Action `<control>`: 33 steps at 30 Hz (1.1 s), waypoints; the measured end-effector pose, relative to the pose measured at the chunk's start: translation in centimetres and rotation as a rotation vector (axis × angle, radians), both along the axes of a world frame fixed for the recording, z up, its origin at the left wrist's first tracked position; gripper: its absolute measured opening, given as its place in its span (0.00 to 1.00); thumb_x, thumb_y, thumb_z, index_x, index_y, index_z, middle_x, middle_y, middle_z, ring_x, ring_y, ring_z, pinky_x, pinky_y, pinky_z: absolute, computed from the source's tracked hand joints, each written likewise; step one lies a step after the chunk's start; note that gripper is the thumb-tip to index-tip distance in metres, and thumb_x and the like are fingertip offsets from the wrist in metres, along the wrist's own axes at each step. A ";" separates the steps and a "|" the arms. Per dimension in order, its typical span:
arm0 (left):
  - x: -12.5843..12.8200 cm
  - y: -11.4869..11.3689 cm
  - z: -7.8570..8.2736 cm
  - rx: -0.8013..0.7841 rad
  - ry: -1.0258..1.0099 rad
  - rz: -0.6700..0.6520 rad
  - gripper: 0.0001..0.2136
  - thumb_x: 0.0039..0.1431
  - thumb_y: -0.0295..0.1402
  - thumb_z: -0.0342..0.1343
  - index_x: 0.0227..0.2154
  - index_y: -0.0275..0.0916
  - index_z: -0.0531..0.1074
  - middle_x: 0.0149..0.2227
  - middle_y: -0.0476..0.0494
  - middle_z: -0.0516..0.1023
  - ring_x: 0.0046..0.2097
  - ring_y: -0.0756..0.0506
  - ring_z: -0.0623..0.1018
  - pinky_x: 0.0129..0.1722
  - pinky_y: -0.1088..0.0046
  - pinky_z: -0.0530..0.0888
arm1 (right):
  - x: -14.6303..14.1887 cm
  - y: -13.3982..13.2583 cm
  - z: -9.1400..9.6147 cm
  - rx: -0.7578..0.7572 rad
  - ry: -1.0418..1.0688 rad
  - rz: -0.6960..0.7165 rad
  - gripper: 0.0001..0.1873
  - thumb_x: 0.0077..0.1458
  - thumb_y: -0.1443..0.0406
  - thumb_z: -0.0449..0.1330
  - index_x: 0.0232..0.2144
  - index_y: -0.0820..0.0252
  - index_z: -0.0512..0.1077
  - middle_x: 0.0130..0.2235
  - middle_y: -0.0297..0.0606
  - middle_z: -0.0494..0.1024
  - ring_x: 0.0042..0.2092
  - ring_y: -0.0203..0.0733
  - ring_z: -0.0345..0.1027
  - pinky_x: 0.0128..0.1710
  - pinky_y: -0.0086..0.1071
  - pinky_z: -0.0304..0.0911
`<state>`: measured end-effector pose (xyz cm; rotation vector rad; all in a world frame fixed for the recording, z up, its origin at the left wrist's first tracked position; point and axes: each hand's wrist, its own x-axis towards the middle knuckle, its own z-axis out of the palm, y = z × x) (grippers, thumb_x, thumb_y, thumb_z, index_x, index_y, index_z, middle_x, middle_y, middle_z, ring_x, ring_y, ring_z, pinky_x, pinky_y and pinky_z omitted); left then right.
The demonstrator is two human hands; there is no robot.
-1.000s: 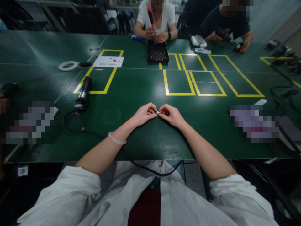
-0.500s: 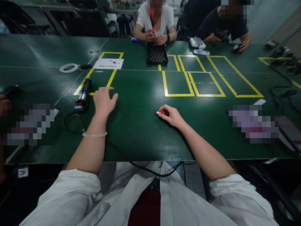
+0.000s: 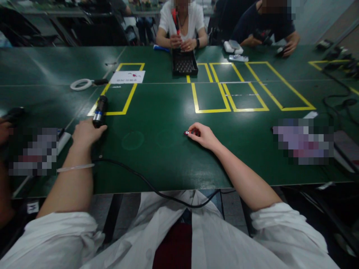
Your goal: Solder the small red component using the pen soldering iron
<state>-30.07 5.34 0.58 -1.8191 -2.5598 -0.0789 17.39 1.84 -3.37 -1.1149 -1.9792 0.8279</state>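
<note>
My left hand (image 3: 87,133) lies over the lower end of a black-and-silver cylindrical tool (image 3: 98,114) with a blue band. The thumb is on the tool's right side and the other fingers on its left, partly hidden. A black cord (image 3: 131,171) runs from under my left wrist towards the table's front edge. My right hand (image 3: 203,135) rests on the green table (image 3: 157,164), thumb and fingers pinched round a small red-and-silver item (image 3: 187,133). Most of that item is covered by the fingers, so its kind is unclear.
Yellow tape outlines (image 3: 213,111) mark the table. A printed white sheet (image 3: 127,77) and a white coil (image 3: 81,84) lie at the back left. Across the table, a person holds a red-handled tool (image 3: 175,20) above a black tray (image 3: 185,67). Blurred-out objects lie on both sides.
My left hand has moved left and down from the open table onto the lower end of the cylindrical tool. The right hand keeps its pinch and has barely moved.
</note>
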 end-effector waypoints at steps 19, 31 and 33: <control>16.7 -3.4 0.7 0.012 0.086 -0.291 0.28 0.60 0.50 0.52 0.54 0.33 0.69 0.48 0.29 0.73 0.48 0.32 0.75 0.44 0.60 0.73 | -0.2 0.1 -0.5 -0.090 0.055 0.021 0.12 0.56 0.59 0.62 0.38 0.61 0.73 0.29 0.34 0.74 0.29 0.36 0.63 0.31 0.30 0.57; 28.6 -4.5 0.4 0.027 0.026 -0.637 0.30 0.63 0.48 0.54 0.59 0.30 0.62 0.50 0.29 0.72 0.51 0.35 0.73 0.48 0.63 0.69 | 0.0 0.7 -0.9 -0.056 0.185 -0.025 0.10 0.54 0.59 0.63 0.35 0.58 0.69 0.28 0.31 0.70 0.28 0.34 0.61 0.30 0.30 0.58; 29.1 -4.7 0.2 0.033 0.017 -0.668 0.30 0.63 0.47 0.54 0.60 0.30 0.61 0.51 0.29 0.71 0.51 0.36 0.73 0.48 0.63 0.69 | 0.1 0.7 -0.9 -0.031 0.155 -0.007 0.09 0.54 0.61 0.63 0.34 0.58 0.69 0.28 0.31 0.69 0.28 0.34 0.60 0.30 0.30 0.58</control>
